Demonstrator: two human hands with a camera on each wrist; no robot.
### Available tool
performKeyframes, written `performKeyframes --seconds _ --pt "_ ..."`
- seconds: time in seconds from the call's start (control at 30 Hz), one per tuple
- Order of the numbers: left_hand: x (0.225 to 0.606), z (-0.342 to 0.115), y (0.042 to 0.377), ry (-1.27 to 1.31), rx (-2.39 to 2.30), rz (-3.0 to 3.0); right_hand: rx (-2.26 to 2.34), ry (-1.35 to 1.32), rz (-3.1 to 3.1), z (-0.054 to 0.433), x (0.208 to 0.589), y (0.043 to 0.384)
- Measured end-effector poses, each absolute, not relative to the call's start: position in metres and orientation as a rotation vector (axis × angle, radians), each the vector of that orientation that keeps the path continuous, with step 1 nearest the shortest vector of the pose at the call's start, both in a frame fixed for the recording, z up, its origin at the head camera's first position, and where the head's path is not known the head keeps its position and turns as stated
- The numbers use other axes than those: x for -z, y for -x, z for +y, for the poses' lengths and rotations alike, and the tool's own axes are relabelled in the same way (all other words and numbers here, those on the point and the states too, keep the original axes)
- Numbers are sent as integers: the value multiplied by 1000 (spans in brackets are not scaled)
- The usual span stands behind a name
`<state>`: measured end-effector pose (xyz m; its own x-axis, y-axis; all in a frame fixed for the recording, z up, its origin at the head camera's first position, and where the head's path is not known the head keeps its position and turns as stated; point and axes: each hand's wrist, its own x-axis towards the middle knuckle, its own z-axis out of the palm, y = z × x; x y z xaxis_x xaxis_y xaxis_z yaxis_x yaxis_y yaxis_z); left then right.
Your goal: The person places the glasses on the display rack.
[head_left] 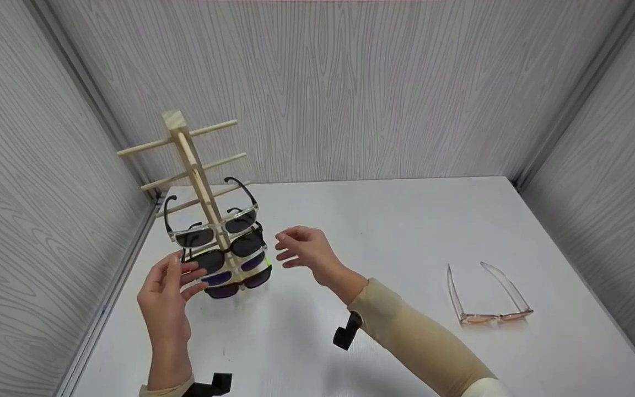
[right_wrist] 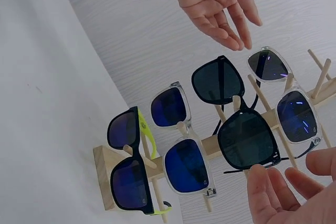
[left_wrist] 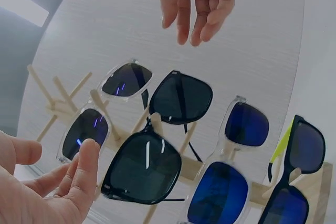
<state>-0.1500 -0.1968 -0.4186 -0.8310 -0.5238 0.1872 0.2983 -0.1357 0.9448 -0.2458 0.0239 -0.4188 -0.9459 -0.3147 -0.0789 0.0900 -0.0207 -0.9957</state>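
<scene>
Four pairs of sunglasses hang one above another on a wooden display stand [head_left: 199, 182]. The uppermost pair is clear-framed sunglasses [head_left: 195, 238] with dark lenses; black sunglasses [head_left: 247, 243] hang just below. Lower are clear-framed sunglasses with blue lenses [right_wrist: 186, 166], then black sunglasses with yellow-green temples [right_wrist: 130, 184]. My left hand [head_left: 164, 295] is at the stand's left, its loosely bent fingers overlapping the edge of the upper black pair in the head view. My right hand [head_left: 309, 251] hovers off the stand's right side, fingers relaxed, holding nothing.
Pink-tinted glasses with clear temples [head_left: 496, 318] lie with temples unfolded on the right of the white table [head_left: 372, 220]. Upper pegs [head_left: 215, 128] of the stand are bare and stick out both ways. Grey wood-grain panels [head_left: 339, 88] enclose the back and sides.
</scene>
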Motion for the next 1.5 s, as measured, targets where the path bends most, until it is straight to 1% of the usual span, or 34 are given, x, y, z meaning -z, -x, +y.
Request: performKeyframes --seconds 0.57,0.8,1.27,1.5 --pt "443 -173 150 -231 2118 -1700 2088 153 1909 42 455 239" --pt "456 -164 152 -283 2175 -1745 2116 105 1893 53 465 236" --pt "471 -150 155 -345 2250 -1800 2178 4 1816 81 485 232" --pt "478 -138 158 -298 2270 -1827 2219 -64 1815 100 492 231"
